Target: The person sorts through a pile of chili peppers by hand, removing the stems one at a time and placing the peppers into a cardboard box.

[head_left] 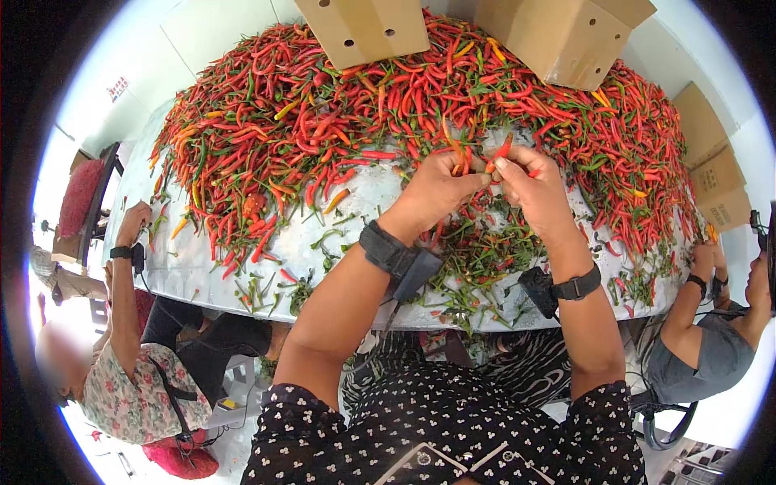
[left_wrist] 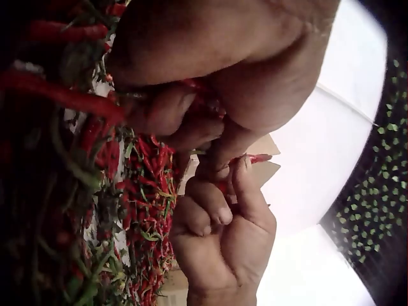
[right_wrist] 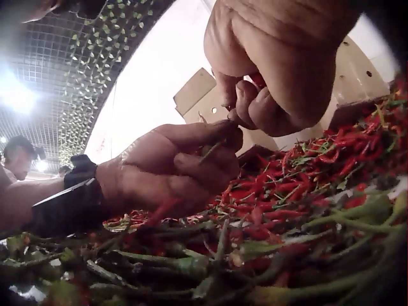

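Both hands meet above the near side of a spread of chili peppers. My left hand point(head_left: 432, 192) grips red and orange chili peppers point(head_left: 457, 152) in its curled fingers. A green stem point(right_wrist: 212, 152) pokes out of that hand in the right wrist view. My right hand point(head_left: 535, 192) pinches a red chili pepper point(head_left: 503, 149) between thumb and fingers, its tip pointing up and away. The same pepper point(left_wrist: 260, 157) shows past the right thumb in the left wrist view. Below the hands lies a heap of green stems point(head_left: 485, 259); fingers partly hide the held peppers.
A large pile of red chili peppers point(head_left: 267, 89) covers the back of the metal table point(head_left: 368, 182). Cardboard boxes point(head_left: 368, 32) point(head_left: 558, 40) stand on the pile. Other people sit at the left point(head_left: 121, 364) and right point(head_left: 703, 347), with hands at the table edge.
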Demonstrator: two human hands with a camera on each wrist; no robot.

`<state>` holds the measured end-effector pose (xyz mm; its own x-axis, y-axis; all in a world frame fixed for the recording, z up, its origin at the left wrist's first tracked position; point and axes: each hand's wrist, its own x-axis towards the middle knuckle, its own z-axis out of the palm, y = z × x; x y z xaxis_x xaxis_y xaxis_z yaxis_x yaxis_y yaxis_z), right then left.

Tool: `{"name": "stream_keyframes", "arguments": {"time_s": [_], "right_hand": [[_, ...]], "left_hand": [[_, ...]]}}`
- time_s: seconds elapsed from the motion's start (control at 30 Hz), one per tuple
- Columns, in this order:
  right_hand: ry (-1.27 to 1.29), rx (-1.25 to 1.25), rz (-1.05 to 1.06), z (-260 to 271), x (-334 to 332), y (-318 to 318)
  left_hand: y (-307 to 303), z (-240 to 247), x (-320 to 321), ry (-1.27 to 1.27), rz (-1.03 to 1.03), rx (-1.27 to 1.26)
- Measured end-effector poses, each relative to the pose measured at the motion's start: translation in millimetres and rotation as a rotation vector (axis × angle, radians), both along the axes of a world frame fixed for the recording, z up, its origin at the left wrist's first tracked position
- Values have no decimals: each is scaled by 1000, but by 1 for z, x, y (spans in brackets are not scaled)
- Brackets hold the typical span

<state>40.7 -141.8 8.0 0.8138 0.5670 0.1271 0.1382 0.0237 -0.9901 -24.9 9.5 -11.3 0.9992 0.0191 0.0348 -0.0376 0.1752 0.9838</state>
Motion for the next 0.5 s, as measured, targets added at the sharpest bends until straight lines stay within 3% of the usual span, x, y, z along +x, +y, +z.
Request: {"name": "stream_keyframes", "arguments": {"time_s": [0.07,0.1,0.17,0.27,0.33,0.47,0.5], "right_hand": [[252,109,121,-3,6,-4],[252,110,121,-3,6,-5],[501,242,133,-2,6,-7],[554,311,178,-5,8,-11],[543,315,102,0,7,-13],[333,27,106,11,3,-21],[77,-160,101,13,3,-20]], "left_hand": [[-1,0,0,-28,13,29],[-1,1,-1,-56,-18,32],[-1,2,-1,-88,-50,38],[-2,2,-1,-33,-57,2],[0,3,-1,97,30,-176],[7,-1,5,116,99,-176],[5,2,4,89,123,-173]]}}
